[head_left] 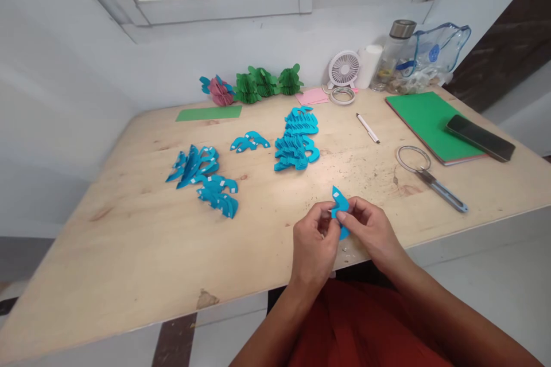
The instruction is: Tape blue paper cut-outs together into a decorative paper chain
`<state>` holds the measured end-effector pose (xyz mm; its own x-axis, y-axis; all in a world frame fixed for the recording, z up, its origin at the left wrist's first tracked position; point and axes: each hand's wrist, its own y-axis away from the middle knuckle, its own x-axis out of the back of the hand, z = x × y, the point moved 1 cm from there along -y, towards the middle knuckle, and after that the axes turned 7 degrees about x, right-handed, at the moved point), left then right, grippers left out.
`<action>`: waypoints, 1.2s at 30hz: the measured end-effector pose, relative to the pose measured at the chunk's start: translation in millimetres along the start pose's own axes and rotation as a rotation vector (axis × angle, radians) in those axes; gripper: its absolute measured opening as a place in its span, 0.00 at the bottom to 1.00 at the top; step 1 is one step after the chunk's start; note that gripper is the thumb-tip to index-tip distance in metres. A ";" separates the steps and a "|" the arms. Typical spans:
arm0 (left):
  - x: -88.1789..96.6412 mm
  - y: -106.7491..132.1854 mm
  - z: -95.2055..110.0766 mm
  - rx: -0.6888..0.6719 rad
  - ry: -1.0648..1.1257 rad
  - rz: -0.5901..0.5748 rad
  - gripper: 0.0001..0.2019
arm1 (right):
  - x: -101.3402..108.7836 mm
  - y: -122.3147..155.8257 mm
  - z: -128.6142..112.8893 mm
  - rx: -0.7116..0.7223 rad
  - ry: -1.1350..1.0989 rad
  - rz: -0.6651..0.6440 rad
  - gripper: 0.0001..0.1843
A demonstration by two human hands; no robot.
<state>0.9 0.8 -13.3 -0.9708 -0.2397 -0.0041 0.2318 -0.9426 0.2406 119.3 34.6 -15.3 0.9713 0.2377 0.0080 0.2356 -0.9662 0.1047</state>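
Near the table's front edge, my left hand [316, 235] and my right hand [372, 226] both pinch a blue paper cutout [340, 199]. The cutout is curved, with a pointed tip upward and a small white tape square near that tip; its middle is partly hidden by my fingers. Beyond my hands lies a stack of folded blue cutouts [297, 140]. To the left, a pile of blue cutouts with white squares [217, 192] spreads over the wood, and a few more taped cutouts [249, 141] lie between the two groups.
Along the wall stand green paper figures [264, 83], a pink paper figure [221, 92], a small fan [344, 69], tape rolls [342, 96] and a glass bottle [391, 51]. At right are a pen [368, 128], a utility knife [443, 190], a green folder [430, 120] and a phone [480, 137].
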 end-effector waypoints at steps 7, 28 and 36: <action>2.5 1.3 -4.8 0.253 0.222 -0.124 0.10 | -4.0 -1.1 7.0 -0.044 -0.135 0.088 0.16; 119.1 1.5 -1.2 0.081 0.030 0.405 0.08 | -23.9 -12.8 10.5 -0.025 0.162 -0.033 0.16; 192.6 -6.5 -28.1 0.015 -0.454 0.725 0.17 | -7.9 -10.7 19.2 0.049 0.292 0.042 0.15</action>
<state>-185.9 -45.7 -42.9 -0.5147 -0.6628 0.5439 0.8072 -0.5884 0.0468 109.8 41.2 -35.7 0.9315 0.2088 0.2979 0.2033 -0.9778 0.0497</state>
